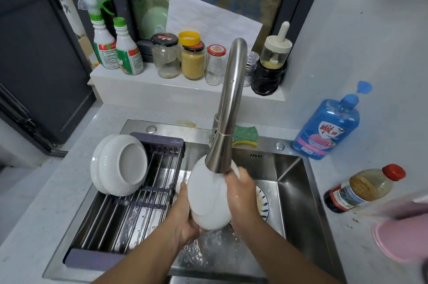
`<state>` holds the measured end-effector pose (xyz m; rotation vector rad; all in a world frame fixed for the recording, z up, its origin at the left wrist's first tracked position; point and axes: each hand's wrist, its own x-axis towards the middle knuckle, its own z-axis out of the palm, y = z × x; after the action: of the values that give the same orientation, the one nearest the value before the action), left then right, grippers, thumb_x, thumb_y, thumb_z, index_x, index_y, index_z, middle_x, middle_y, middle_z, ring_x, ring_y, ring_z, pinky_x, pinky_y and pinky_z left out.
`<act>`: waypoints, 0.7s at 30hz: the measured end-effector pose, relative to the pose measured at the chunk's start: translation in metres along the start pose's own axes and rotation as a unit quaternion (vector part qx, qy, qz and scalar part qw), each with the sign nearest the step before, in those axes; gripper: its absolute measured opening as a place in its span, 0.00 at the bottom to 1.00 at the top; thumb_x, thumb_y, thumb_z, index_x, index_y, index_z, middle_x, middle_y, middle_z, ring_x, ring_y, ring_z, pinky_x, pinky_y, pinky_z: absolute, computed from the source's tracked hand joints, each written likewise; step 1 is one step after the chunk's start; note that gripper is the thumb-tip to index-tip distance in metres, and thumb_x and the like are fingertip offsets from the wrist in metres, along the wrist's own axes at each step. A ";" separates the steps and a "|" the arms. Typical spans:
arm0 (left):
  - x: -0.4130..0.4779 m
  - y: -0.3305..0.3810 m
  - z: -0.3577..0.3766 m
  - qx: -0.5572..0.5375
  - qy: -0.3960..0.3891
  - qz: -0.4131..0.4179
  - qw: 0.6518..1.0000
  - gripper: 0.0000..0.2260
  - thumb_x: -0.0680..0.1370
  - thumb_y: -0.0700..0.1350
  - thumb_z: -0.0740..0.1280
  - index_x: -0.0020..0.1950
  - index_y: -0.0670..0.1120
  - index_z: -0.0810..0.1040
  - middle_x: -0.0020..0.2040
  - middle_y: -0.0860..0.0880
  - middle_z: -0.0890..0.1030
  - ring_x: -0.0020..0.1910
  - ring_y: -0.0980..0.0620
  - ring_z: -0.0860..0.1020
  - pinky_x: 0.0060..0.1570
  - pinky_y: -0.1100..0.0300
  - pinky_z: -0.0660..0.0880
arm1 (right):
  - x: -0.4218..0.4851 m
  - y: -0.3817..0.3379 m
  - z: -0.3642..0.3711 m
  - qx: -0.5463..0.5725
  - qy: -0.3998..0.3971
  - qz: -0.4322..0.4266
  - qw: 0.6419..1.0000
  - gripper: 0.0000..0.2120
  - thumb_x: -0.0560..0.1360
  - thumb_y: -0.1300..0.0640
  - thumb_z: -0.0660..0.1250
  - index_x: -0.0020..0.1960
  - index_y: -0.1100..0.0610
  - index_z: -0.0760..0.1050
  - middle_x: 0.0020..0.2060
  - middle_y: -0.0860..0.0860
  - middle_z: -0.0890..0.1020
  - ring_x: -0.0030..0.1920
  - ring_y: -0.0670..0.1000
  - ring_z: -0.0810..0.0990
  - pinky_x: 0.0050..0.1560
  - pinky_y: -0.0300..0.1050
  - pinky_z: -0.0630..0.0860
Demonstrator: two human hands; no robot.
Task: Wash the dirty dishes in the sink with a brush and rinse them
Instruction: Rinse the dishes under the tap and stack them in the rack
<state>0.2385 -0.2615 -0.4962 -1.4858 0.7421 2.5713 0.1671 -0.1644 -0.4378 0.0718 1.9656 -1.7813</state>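
over the sink's [298,191] left half, two white ribbed bowls [120,165] lean on edge in a dark drying rack [92,260]. just right of it, the left hand [185,221] grips the lower rim of a white dish [206,195], held upright under the steel faucet [229,103], with water spilling off its bottom. the right hand [243,198] clasps the dish's right edge. behind that hand a blue-patterned plate [264,202] lies in the basin. a blue detergent bottle [328,126] stands on the counter, far right.

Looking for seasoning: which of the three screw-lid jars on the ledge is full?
The middle jar, filled with yellow granules. The black-lidded jar and the red-lidded jar flanking it look nearly empty.
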 end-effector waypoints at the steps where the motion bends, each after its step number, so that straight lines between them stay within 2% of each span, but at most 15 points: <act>1: -0.001 -0.001 0.000 -0.017 0.017 0.007 1.000 0.29 0.79 0.71 0.58 0.55 0.48 0.83 0.49 0.44 0.87 0.47 0.39 0.86 0.48 0.40 0.82 | 0.004 0.002 0.000 0.020 0.014 0.026 0.999 0.11 0.77 0.48 0.71 0.47 0.56 0.79 0.38 0.51 0.84 0.37 0.50 0.81 0.40 0.45 0.78; 3: 0.000 -0.001 -0.002 -0.029 0.073 0.035 0.996 0.31 0.79 0.72 0.53 0.57 0.49 0.83 0.52 0.42 0.87 0.52 0.36 0.85 0.54 0.32 0.79 | 0.009 0.009 -0.002 0.041 0.032 0.060 0.997 0.15 0.76 0.42 0.71 0.45 0.54 0.80 0.37 0.51 0.85 0.37 0.52 0.83 0.42 0.50 0.79; 4: -0.001 0.000 -0.002 -0.029 0.104 0.053 0.993 0.31 0.80 0.71 0.52 0.57 0.48 0.82 0.52 0.41 0.87 0.51 0.36 0.84 0.53 0.31 0.79 | 0.011 0.012 -0.003 0.041 0.038 0.072 0.996 0.18 0.74 0.40 0.72 0.43 0.55 0.79 0.36 0.51 0.84 0.37 0.52 0.82 0.42 0.50 0.79; 5: 0.000 0.003 -0.003 -0.026 0.137 0.072 0.988 0.30 0.81 0.69 0.52 0.57 0.46 0.81 0.50 0.41 0.87 0.49 0.37 0.85 0.49 0.33 0.81 | 0.014 0.015 -0.005 0.029 0.045 0.076 0.996 0.20 0.73 0.38 0.73 0.41 0.55 0.77 0.35 0.51 0.82 0.36 0.53 0.81 0.41 0.49 0.77; 6: -0.003 0.006 -0.002 -0.015 0.165 0.090 0.982 0.29 0.82 0.67 0.53 0.54 0.45 0.81 0.49 0.41 0.86 0.47 0.39 0.84 0.45 0.39 0.83 | 0.015 0.016 -0.007 0.005 0.048 0.073 0.996 0.21 0.72 0.38 0.74 0.40 0.55 0.75 0.35 0.51 0.81 0.36 0.52 0.80 0.40 0.48 0.75; 8: -0.005 0.015 -0.005 0.024 0.193 0.124 0.973 0.27 0.84 0.64 0.53 0.51 0.44 0.80 0.47 0.43 0.85 0.44 0.42 0.83 0.40 0.51 0.80 | 0.020 0.018 -0.012 -0.040 0.038 0.060 0.997 0.21 0.71 0.38 0.76 0.43 0.56 0.76 0.38 0.51 0.82 0.38 0.52 0.80 0.39 0.46 0.74; 10: -0.007 0.022 -0.006 0.083 0.205 0.148 0.964 0.28 0.84 0.64 0.52 0.50 0.43 0.80 0.46 0.42 0.84 0.44 0.42 0.82 0.41 0.53 0.80 | 0.025 0.017 -0.018 -0.046 -0.006 0.083 0.995 0.21 0.68 0.41 0.78 0.48 0.56 0.79 0.43 0.53 0.85 0.41 0.53 0.82 0.42 0.46 0.77; 12: -0.008 0.029 -0.009 0.107 0.208 0.178 0.956 0.26 0.85 0.62 0.53 0.48 0.42 0.78 0.44 0.43 0.83 0.42 0.44 0.81 0.38 0.56 0.77 | 0.027 0.016 -0.022 0.013 -0.072 0.143 0.987 0.27 0.62 0.42 0.82 0.53 0.58 0.82 0.47 0.56 0.87 0.47 0.59 0.86 0.52 0.57 0.82; 13: -0.009 0.031 -0.009 0.108 0.203 0.182 0.956 0.25 0.85 0.61 0.53 0.48 0.42 0.78 0.43 0.43 0.82 0.41 0.44 0.80 0.35 0.58 0.74 | 0.026 0.015 -0.022 0.047 -0.093 0.168 0.980 0.29 0.60 0.44 0.82 0.55 0.59 0.83 0.48 0.59 0.87 0.49 0.61 0.86 0.56 0.63 0.81; 14: -0.009 0.031 -0.010 0.099 0.200 0.181 0.958 0.25 0.85 0.61 0.54 0.49 0.42 0.78 0.43 0.43 0.82 0.41 0.44 0.80 0.35 0.58 0.73 | 0.026 0.017 -0.021 0.077 -0.098 0.174 0.977 0.30 0.59 0.46 0.82 0.55 0.61 0.83 0.48 0.60 0.87 0.49 0.62 0.86 0.56 0.64 0.81; 17: -0.007 0.017 -0.010 0.035 0.183 0.157 0.970 0.26 0.84 0.63 0.56 0.57 0.42 0.80 0.49 0.43 0.85 0.46 0.43 0.82 0.37 0.55 0.77 | 0.020 0.024 -0.009 0.111 -0.014 0.166 0.980 0.24 0.63 0.51 0.83 0.53 0.64 0.82 0.43 0.58 0.88 0.43 0.59 0.87 0.47 0.54 0.83; 19: -0.004 -0.001 -0.007 -0.022 0.162 0.139 0.977 0.26 0.82 0.66 0.55 0.58 0.46 0.80 0.51 0.44 0.85 0.49 0.40 0.83 0.42 0.45 0.83 | 0.015 0.032 0.001 0.147 0.047 0.176 0.972 0.22 0.63 0.50 0.83 0.50 0.62 0.82 0.42 0.56 0.88 0.43 0.59 0.87 0.48 0.57 0.84; 21: -0.004 -0.016 0.001 -0.075 0.153 0.126 0.977 0.26 0.80 0.70 0.55 0.55 0.49 0.78 0.52 0.43 0.85 0.51 0.37 0.84 0.49 0.35 0.82 | 0.011 0.040 0.008 0.182 0.085 0.182 0.963 0.23 0.63 0.48 0.84 0.50 0.61 0.83 0.40 0.55 0.88 0.44 0.59 0.87 0.48 0.59 0.84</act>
<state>0.2450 -0.2462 -0.4990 -1.9872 0.8344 2.6577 0.1744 -0.1694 -0.4788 0.6835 1.5752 -1.9038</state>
